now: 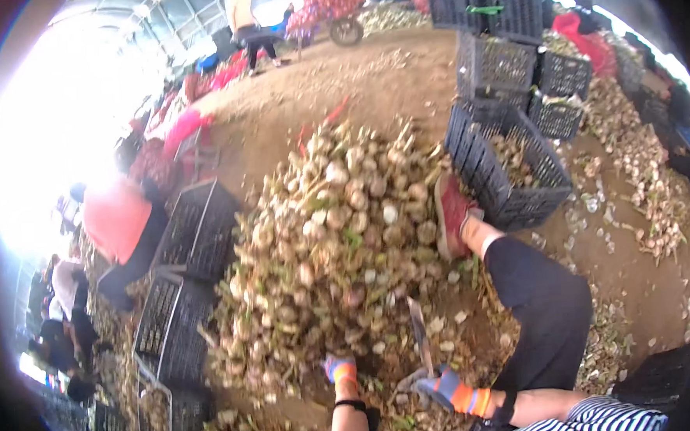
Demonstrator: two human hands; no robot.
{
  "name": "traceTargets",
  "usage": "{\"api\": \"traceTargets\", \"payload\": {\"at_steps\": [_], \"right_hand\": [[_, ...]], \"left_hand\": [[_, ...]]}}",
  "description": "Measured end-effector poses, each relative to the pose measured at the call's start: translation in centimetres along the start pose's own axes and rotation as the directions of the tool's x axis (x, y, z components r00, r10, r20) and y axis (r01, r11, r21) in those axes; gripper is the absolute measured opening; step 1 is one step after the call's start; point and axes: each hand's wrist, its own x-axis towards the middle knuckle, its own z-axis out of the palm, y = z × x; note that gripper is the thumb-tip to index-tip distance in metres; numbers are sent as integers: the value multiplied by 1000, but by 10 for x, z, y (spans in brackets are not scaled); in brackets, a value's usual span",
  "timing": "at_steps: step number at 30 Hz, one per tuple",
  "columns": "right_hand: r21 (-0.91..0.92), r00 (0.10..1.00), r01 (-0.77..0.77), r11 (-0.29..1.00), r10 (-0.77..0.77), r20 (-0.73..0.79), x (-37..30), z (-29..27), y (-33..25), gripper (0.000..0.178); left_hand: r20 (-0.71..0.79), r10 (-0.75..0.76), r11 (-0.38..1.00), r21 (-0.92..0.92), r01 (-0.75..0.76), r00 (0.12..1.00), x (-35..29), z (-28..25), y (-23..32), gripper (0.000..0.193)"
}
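A large heap of garlic bulbs (337,216) with dry stalks lies on the ground before me. At its near edge is my left hand (340,369), in a grey, orange and purple glove. Its fingers point into the bulbs and stalks, and I cannot make out whether they grip anything. My right hand (445,387), gloved in grey and orange with a striped cuff, is closed around the low end of a knife (420,329). The narrow blade points up and away from me, over the loose stalks and trimmings.
My bent leg (541,307) and red shoe (453,218) border the heap on the right. Beyond the shoe sits a dark crate (506,168) partly filled with garlic. More black crates (175,326) line the left side. A person in a pink top (115,216) bends beside them.
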Motion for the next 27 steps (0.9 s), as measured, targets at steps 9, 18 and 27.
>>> {"api": "traceTargets", "payload": {"at_steps": [9, 18, 27], "right_hand": [[-275, 999, 19, 961, -8, 43, 4, 3, -12, 19], [-703, 928, 354, 617, -326, 181, -9, -9, -28, 27], [-865, 905, 424, -268, 99, 413, -34, 28, -42, 42]], "left_hand": [[-208, 78, 946, -294, -138, 975, -25, 21, 17, 107], [-14, 257, -134, -991, 21, 966, -62, 20, -17, 36], [-35, 357, 77, -995, -66, 933, -207, -39, -24, 25]]}}
